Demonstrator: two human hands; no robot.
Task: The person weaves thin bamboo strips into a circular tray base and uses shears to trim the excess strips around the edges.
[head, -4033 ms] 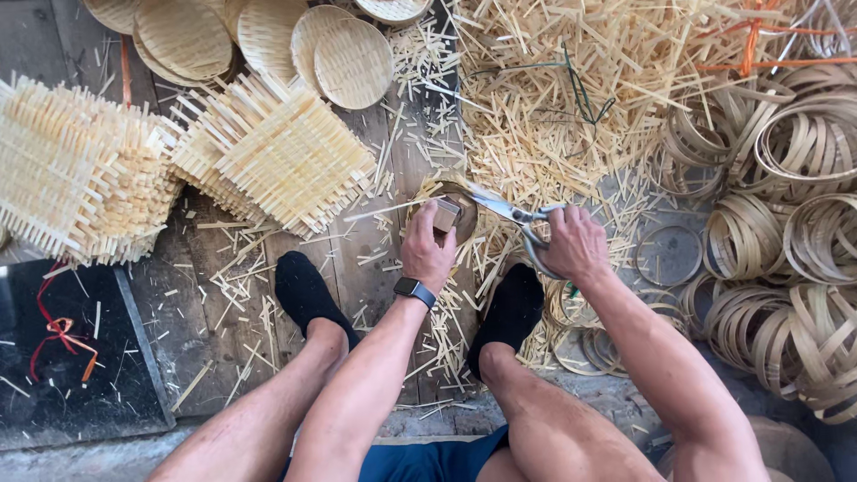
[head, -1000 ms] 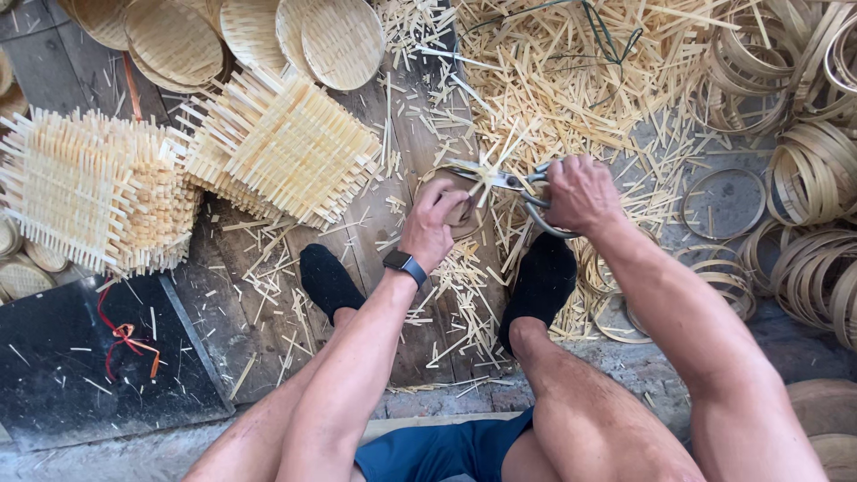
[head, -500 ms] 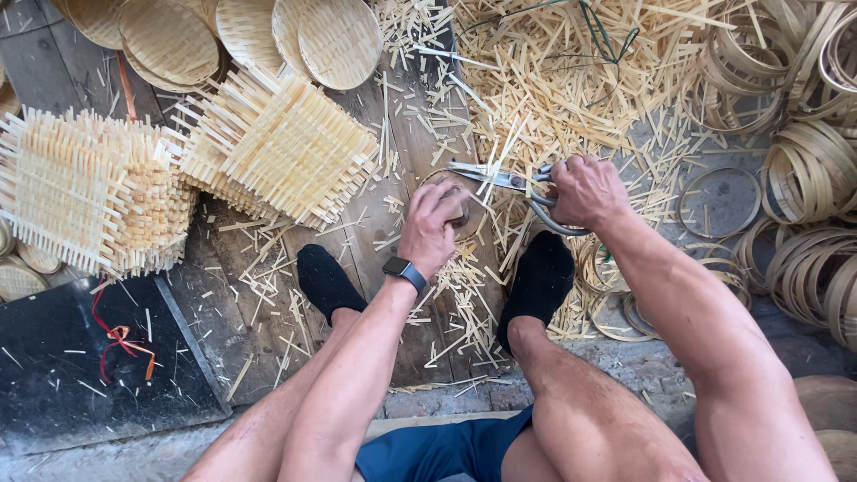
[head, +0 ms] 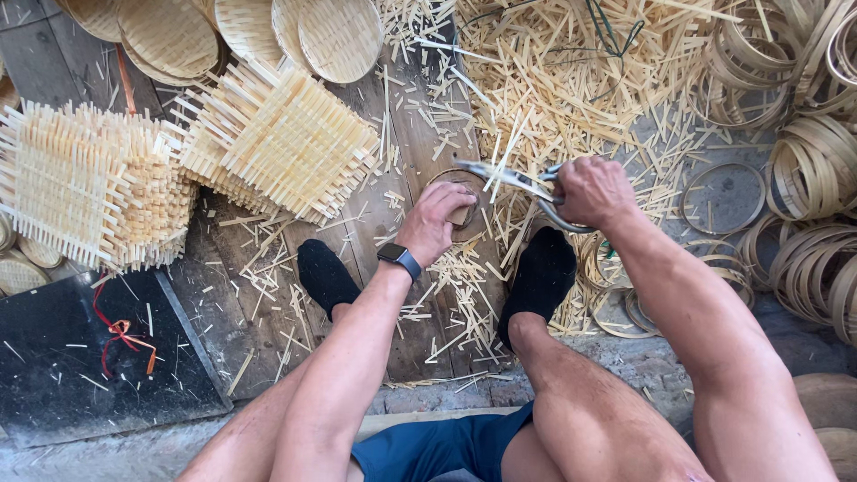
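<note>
Seated over a worn wooden plank floor (head: 420, 134), a person presses the left hand (head: 435, 223), a dark smartwatch (head: 399, 260) on its wrist, down onto a small round woven bamboo disc (head: 466, 214), fingers curled over its near edge. The right hand (head: 592, 190) is clenched around the looped handles of a pair of large metal shears (head: 509, 177), whose blades reach left across the top of the disc; whether the blades are biting into the weave cannot be told. The disc lies on the planks just ahead of the person's two black-socked feet (head: 541, 277), amid a litter of pale bamboo offcuts (head: 553, 80) that thickens into a heap beyond the hands. To the left stand two stacks of square woven bamboo mats with bristling untrimmed ends (head: 286, 143), and trimmed round woven discs (head: 339, 36) overlap along the top edge. Coiled bamboo hoops (head: 812, 170) crowd the right side. A black slab with a red ribbon (head: 98, 357) lies at lower left.
</note>
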